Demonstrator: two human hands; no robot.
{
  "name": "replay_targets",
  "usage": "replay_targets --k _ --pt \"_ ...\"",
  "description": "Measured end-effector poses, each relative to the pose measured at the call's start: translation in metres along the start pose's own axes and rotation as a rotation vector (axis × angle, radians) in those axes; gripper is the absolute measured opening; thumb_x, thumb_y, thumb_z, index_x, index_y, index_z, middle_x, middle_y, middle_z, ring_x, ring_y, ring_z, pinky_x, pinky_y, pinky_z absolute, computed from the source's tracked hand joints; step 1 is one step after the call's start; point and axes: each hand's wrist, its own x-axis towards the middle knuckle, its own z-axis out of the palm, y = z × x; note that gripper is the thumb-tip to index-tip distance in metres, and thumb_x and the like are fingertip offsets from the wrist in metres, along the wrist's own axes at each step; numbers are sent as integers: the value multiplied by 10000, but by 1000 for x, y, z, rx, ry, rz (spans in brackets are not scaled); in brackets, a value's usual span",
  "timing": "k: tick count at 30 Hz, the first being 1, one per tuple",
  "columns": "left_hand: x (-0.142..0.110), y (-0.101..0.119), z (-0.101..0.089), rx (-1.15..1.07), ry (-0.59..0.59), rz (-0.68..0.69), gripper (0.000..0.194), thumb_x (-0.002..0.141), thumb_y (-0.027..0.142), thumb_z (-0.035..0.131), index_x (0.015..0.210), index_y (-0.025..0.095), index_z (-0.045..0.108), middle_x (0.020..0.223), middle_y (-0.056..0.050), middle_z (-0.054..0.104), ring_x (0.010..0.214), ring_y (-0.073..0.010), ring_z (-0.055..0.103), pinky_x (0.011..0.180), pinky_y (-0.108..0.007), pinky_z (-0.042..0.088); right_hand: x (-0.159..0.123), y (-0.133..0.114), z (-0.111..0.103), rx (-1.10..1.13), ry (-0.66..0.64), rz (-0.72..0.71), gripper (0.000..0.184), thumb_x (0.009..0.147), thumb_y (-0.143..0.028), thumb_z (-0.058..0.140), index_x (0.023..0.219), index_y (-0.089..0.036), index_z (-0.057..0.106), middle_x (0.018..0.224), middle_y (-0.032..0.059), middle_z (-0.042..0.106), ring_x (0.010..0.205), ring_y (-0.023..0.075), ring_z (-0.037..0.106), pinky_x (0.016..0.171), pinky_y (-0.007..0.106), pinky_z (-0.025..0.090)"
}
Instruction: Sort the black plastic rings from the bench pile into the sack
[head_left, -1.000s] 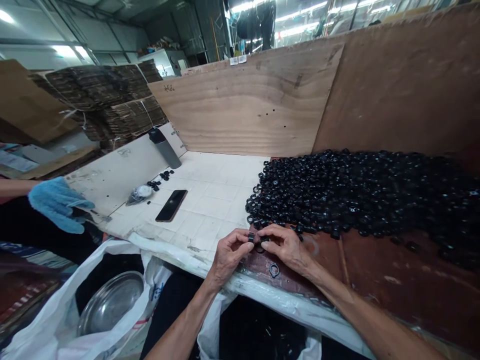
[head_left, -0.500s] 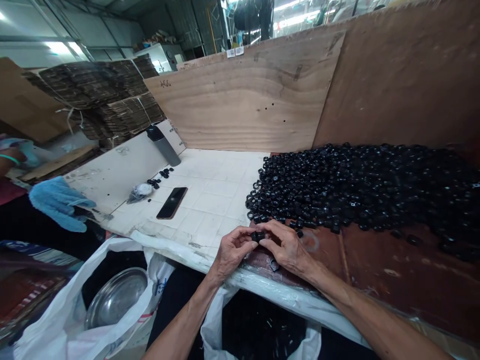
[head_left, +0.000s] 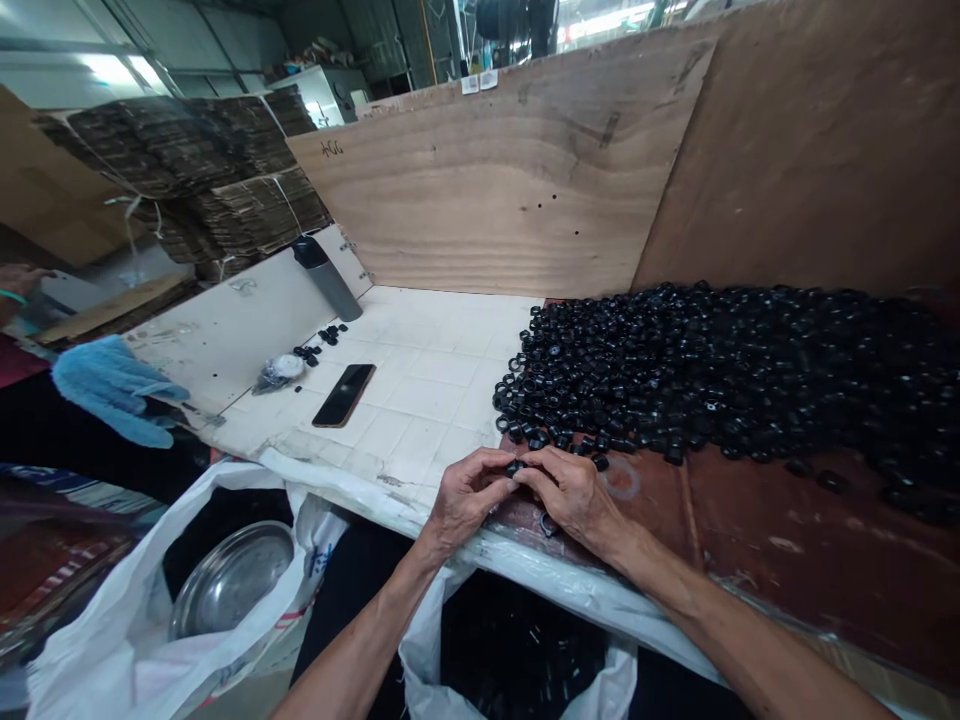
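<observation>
A small black ring (head_left: 515, 467) is pinched between the fingertips of the left hand (head_left: 469, 497) and the right hand (head_left: 572, 495), while a large heap of black rings (head_left: 720, 380) is left lying beside them

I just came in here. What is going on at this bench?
A person is holding a small black ring between the left hand and the right hand, at the front edge of a bench. A large pile of similar black rings lies just beyond the hands on a brown board. To the left, a black phone lies on a white tiled top. Below the edge, an open white plastic bag surrounds a steel dish.
</observation>
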Motion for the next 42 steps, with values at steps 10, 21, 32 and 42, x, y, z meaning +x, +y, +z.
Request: replay_targets --k 10,21,32,42 --pt "0 5 2 -43 -8 -30 251 801 247 754 1021 142 699 1034 -78 695 943 -191 685 864 -295 563 -2 1 -2 -8 -1 -113 160 967 -160 494 1030 -188 638 897 62 683 797 184 648 725 290 515" --pt "0 8 6 7 -34 -34 238 807 231 736 1023 140 691 1014 -85 698 933 -198 679 857 -306 555 -4 4 -7 -36 -53 -72 194 979 -160 460 951 -198 649 823 40 664 745 167 625 710 284 495" --pt "-1 7 4 180 5 138 200 829 202 702 1022 150 707 1019 -87 714 986 -207 680 926 -339 544 1 -9 -5 -25 16 -21 151 960 -166 490 900 -193 626 757 31 650 674 163 621 641 276 487" --pt "2 16 -4 101 -13 61 236 817 295 693 1009 164 730 1019 -80 748 929 -217 714 854 -318 591 7 -30 -2 -100 18 -39 154 937 -175 453 932 -197 605 823 66 667 753 188 633 704 305 527"
